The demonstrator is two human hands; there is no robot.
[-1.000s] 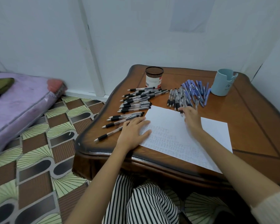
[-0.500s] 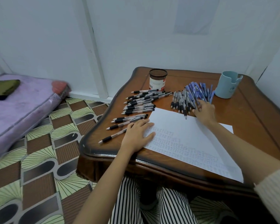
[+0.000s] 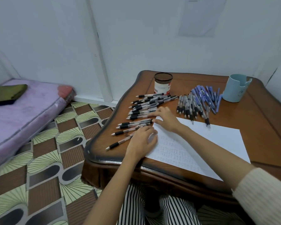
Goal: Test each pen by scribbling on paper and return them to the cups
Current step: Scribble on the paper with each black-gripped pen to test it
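A white sheet of paper [image 3: 209, 140] with faint rows of scribbles lies on the brown wooden table [image 3: 258, 127]. My left hand [image 3: 142, 142] rests flat on the sheet's left edge. My right hand [image 3: 165, 118] reaches over the sheet's far left corner, its fingers touching the pile of black-grip pens [image 3: 144, 106]. Whether it holds a pen cannot be told. A second pile of grey and blue pens [image 3: 199, 101] lies farther right. A dark mesh cup [image 3: 162, 83] with a white label stands behind the black pens. A light blue cup [image 3: 235, 88] stands at the far right.
A white wall runs close behind the table. A purple mattress [image 3: 23, 114] with a green folded cloth [image 3: 8, 93] lies on the patterned floor [image 3: 44, 159] to the left. My striped trousers [image 3: 152, 207] show under the table's front edge.
My right hand has moved left, from the grey and blue pens across the sheet to the black-grip pens. My left hand has stayed on the paper. The camera has tilted slightly.
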